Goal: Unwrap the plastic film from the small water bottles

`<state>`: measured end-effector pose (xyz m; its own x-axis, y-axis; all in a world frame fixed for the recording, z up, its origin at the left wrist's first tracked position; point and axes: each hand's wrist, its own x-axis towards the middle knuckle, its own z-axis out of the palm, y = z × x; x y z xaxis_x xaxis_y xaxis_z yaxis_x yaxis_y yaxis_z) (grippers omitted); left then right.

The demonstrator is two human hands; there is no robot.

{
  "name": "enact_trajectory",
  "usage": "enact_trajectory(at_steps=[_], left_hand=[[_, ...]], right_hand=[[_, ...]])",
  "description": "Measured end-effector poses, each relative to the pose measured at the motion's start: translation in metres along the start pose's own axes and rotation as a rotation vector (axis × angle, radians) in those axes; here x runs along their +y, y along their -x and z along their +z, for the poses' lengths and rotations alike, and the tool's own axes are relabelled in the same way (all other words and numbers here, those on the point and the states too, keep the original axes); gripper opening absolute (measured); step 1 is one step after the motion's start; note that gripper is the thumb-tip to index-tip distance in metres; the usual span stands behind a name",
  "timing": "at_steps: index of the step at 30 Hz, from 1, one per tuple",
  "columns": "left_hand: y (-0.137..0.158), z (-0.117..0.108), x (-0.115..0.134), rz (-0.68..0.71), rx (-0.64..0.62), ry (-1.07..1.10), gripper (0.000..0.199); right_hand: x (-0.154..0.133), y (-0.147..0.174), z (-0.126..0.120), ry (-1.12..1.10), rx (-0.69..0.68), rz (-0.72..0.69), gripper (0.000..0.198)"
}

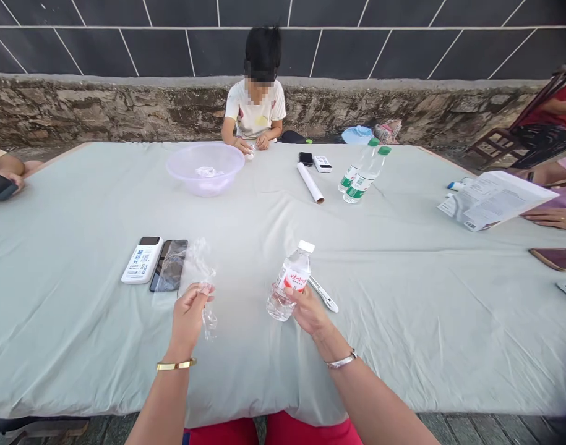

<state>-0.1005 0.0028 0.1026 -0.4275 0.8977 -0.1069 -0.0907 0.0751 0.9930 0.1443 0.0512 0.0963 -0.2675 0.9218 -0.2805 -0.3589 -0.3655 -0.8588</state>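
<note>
Your left hand (194, 304) pinches a crumpled, clear plastic film (198, 262), which overlaps a flat, black smartphone (163, 272). Your right hand (308, 311) grasps a clear plastic bottle with a white cap (295, 279), tilted near a slim, white-handled cutter (325, 295) (base contact with the cloth cannot be told). Apply light, even pressure; avoid denting the bottle's wall or dragging the film.

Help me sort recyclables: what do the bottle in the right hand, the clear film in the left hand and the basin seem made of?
Bottle: clear, glossy plastic, probably; its body is see-through with bright highlights.
Film: most likely thin, shiny plastic; it is transparent and crinkled.
Basin: smooth, lilac plastic by its look; light seems to pass through its wall.
</note>
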Motion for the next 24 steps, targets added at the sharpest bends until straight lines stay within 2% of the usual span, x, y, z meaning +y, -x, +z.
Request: enact_trajectory(at_steps=[6, 12, 15, 19, 24], left_hand=[[0.008, 0.015, 0.006, -0.069, -0.193, -0.007, 0.026], [0.014, 0.018, 0.018, 0.087, -0.237, -0.319, 0.018], [0.016, 0.019, 0.022, 0.088, -0.253, -0.378, 0.014], [0.015, 0.026, 0.024, -0.093, -0.268, -0.179, 0.012], [0.016, 0.039, 0.028, -0.322, -0.340, 0.283, 0.024]], right_hand=[[0.001, -0.013, -0.002, 0.140, 0.041, -0.131, 0.043], [-0.012, -0.036, -0.009, 0.353, 0.214, -0.317, 0.054], [-0.023, -0.047, -0.013, 0.534, 0.339, -0.342, 0.051], [-0.019, -0.051, -0.015, 0.572, 0.366, -0.337, 0.052], [-0.002, -0.049, -0.015, 0.665, 0.444, -0.399, 0.058]])
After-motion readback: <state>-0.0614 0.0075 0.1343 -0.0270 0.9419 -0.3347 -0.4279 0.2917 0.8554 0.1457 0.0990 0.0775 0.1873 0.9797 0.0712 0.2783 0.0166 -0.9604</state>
